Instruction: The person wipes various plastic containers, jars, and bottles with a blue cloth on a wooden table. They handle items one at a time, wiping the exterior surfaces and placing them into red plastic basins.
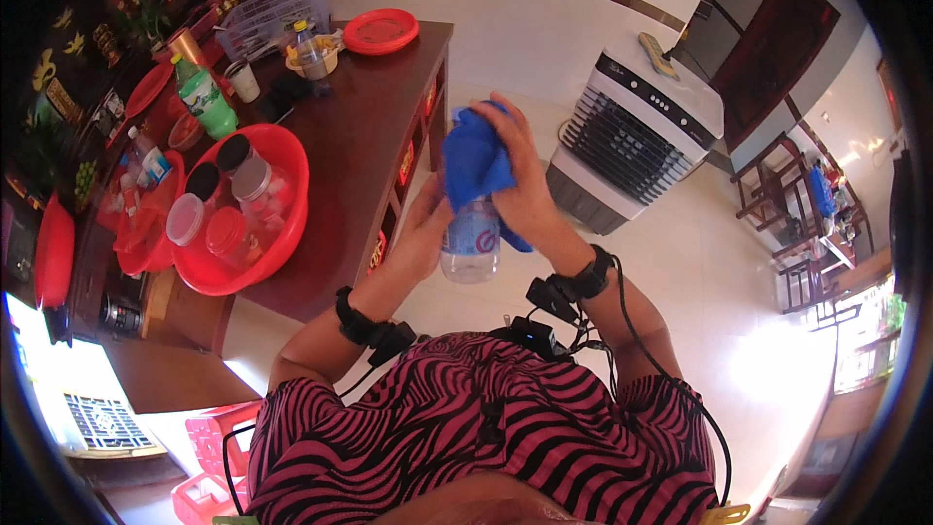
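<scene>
Between my two hands, in front of my chest, is a clear plastic bottle (470, 244) with a blue and pink label. Its base points towards me. A blue cloth (474, 157) covers the far end of the bottle, hiding its top. My right hand (521, 175) presses the cloth against the bottle, fingers curled over the far side, and a corner of cloth hangs below the palm. Against the bottle's left side lies my left hand (426, 226), its fingers partly hidden behind the bottle and cloth.
A dark red wooden table (342, 138) stands at left, bearing a red plastic basin (291, 233) of lidded jars, a green drink bottle (208, 102), stacked red plates (380, 30) and a grey basket (277, 14). An air cooler (627, 131) stands ahead right. Cables hang from my wrists.
</scene>
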Demonstrator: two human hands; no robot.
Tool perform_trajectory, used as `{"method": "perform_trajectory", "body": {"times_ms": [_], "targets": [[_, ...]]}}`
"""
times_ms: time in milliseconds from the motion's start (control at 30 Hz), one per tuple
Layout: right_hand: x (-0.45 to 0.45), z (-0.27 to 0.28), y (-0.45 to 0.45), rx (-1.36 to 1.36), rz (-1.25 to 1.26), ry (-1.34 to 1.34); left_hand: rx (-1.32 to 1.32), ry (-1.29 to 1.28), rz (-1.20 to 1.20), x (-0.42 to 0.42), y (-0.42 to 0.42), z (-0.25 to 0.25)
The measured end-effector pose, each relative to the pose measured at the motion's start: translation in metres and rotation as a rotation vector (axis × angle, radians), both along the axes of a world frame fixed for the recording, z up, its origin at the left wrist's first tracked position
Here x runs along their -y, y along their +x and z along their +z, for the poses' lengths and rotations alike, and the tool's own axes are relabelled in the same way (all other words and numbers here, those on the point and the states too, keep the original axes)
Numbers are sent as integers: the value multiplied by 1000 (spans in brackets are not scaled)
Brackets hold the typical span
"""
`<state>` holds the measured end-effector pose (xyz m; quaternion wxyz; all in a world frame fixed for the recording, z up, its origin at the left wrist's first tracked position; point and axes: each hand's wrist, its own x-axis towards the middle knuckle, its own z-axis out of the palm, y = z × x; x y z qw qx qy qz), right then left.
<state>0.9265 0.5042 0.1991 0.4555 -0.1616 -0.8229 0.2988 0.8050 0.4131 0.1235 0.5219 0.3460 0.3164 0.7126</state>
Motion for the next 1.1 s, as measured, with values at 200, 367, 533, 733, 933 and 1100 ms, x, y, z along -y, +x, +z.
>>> {"method": "perform_trajectory", "body": {"times_ms": [200, 367, 533, 733, 933, 1100], "targets": [[21, 1, 3, 164, 85, 1, 135, 12, 34, -22, -27, -7], [42, -20, 5, 208, 186, 22, 230, -129, 49, -10, -42, 21], [6, -8, -1, 111, 32, 57, 51, -8, 11, -11, -15, -9], [9, -7, -4, 98, 111, -38, 137, -38, 76, -14, -6, -6], [52, -23, 11, 375, 118, 223, 60, -119, 182, -15, -48, 13], [25, -14, 6, 208, 86, 43, 77, 4, 38, -10, -16, 12]]}}
